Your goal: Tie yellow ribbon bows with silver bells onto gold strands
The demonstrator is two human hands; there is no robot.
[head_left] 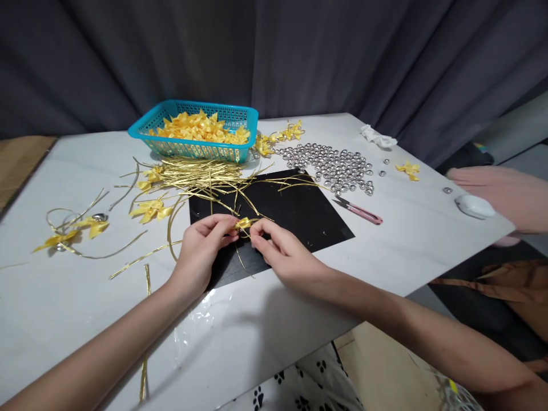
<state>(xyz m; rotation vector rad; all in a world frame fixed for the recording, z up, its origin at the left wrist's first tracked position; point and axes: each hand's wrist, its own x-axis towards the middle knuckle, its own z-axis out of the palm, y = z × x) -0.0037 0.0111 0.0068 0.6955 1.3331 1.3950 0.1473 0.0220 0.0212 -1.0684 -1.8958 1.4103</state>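
Past bare arms (124,339), pinching a bow (243,223) in left hand (205,242), string (245,232) in right hand (282,251), maybe with some done, many left in basket (205,149).

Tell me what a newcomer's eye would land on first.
Probably the turquoise basket of yellow ribbon pieces, far back on the white table. Silver beads lie spread to its right. Nearer, over the black mat, the left hand pinches a yellow bow, the right hand a gold strand.
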